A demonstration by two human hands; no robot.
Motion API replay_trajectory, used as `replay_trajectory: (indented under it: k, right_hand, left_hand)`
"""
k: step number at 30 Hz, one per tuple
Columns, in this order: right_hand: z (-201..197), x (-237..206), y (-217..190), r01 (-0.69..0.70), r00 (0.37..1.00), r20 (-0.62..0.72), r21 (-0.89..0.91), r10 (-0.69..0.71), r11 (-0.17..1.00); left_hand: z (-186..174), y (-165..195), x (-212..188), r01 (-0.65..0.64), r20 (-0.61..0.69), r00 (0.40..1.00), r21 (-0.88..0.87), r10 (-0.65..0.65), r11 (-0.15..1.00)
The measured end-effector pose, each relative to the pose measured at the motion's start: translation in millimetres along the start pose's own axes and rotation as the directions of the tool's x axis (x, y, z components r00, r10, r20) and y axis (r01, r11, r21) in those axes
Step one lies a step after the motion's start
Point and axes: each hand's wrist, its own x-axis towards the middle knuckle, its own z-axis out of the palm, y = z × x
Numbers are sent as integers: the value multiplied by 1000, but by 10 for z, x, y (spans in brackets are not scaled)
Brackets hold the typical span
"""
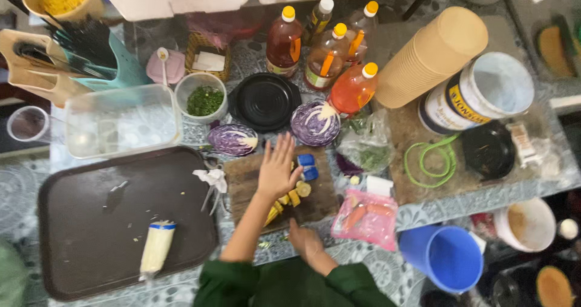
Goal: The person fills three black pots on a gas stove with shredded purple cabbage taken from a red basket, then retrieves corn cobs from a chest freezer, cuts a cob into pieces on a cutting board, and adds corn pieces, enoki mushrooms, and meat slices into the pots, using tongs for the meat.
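On the cutting board some yellow pieces are lying already sliced; the left hand is hovering open-fingered over them; the right hand is resting at the board's near edge, grip unclear.

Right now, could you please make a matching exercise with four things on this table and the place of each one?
Things:
1. purple cut cabbage half
2. white wrapped roll
3. pink plastic bag with carrots
4. green rubber loop

Places:
A. on the dark brown tray
B. right of the wooden cutting board, beside the blue plastic cup
C. below the white round bucket
D. just above the cutting board's left corner

Pairs: 1-D, 2-A, 3-B, 4-C
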Motion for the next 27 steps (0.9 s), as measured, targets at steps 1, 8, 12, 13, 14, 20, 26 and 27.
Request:
replay_trajectory:
  k: [1, 8, 12, 13, 14, 20, 26, 27]
  right_hand:
    - [12, -17, -8, 34, 999, -12, -42, -34, 999]
    - [36, 26, -14, 9, 1000, 26, -46, -8, 999]
    - [25, 24, -16, 34, 998, -53, -110, -40, 993]
    - [1, 26, -21, 33, 998, -58, -103, -39, 994]
    - [-29, -4, -31, 29, 998, -51, -93, -34, 995]
    - [-396, -101, -57, -30, 998, 52, 189, 20, 981]
    - [-586, -301, 38, 277, 931, -332, 382, -149, 882]
    - [-606, -357, 83, 198, 948, -311, 396, -72, 897]
  left_hand:
    - [17, -50, -31, 3, -72, 997, -2, -3, 1000]
    - [171, -192, -393, -8, 66, 998, -22, 10, 1000]
    - [181, -194, -593, 170, -160, 965, -232, -210, 958]
    - [127, -208, -720, 204, -209, 942, -271, -264, 941]
    - [63, -201, -899, 243, -244, 913, -315, -325, 918]
    - [51, -169, -1769, 368, 173, 920, -82, -350, 926]
    - [94, -441, -1688, 456, 10, 890, -49, -456, 888]
    - [67, -438, -1634, 463, -60, 884, -23, -464, 886]
